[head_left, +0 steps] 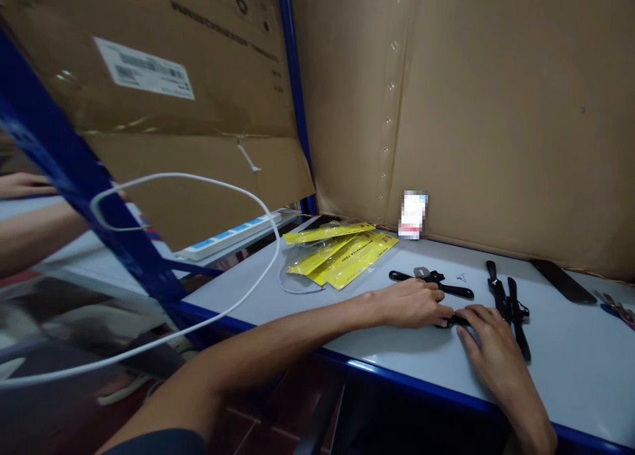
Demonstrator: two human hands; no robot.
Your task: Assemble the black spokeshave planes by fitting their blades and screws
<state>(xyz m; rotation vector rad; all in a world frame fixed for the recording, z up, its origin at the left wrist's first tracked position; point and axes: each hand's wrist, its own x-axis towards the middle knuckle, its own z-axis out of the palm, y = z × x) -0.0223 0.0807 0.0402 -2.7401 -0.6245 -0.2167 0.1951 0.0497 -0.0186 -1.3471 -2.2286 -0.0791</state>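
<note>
My left hand [414, 303] and my right hand [491, 339] meet low over the white tabletop, with a black spokeshave [450, 321] between them. Fingers of both hands are closed on it and cover most of its body. Just behind my left hand lies another black spokeshave [456, 290], with a small slotted metal plate [421, 271] beside it. Several small silvery pieces [461, 278] are next to that. To the right of my right hand, more black spokeshaves [516, 309] lie close together.
Yellow-and-clear packages [354, 256] are piled at left. A pixelated upright phone-like thing [413, 215] leans on the cardboard wall [496, 111]. A dark flat piece [563, 282] lies at right. A white cable [270, 243] loops at left, near a power strip [231, 235] and another person's arm [42, 237].
</note>
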